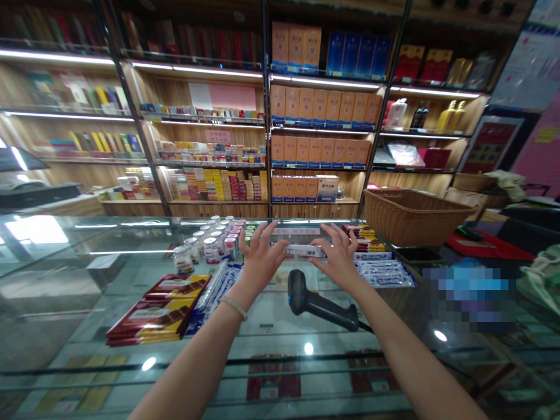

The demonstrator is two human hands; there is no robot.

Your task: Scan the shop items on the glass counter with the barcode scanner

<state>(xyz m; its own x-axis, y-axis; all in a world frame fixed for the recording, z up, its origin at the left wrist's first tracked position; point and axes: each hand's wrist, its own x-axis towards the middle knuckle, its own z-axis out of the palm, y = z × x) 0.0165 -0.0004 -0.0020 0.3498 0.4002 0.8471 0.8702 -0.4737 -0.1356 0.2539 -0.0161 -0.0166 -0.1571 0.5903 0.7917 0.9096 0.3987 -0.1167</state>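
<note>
We see a small white box [301, 250] between the two hands, over the glass counter [245, 344]; whether it touches the glass, we cannot tell. The left hand [261, 254] pinches one end, the right hand [341, 259] the other, each grip narrowed on the box. Nearer us lies a black scanner [301, 297]; to the left, chocolate bars [161, 309]; to the right, a wicker basket [413, 217]; behind, stocked shelves [321, 128].

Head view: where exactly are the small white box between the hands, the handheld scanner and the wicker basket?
Small white box [303, 251]: head view, on its long side facing the camera.
Handheld scanner [322, 307]: head view, on its dark handle.
Wicker basket [413, 219]: head view, on its near outer wall.
</note>
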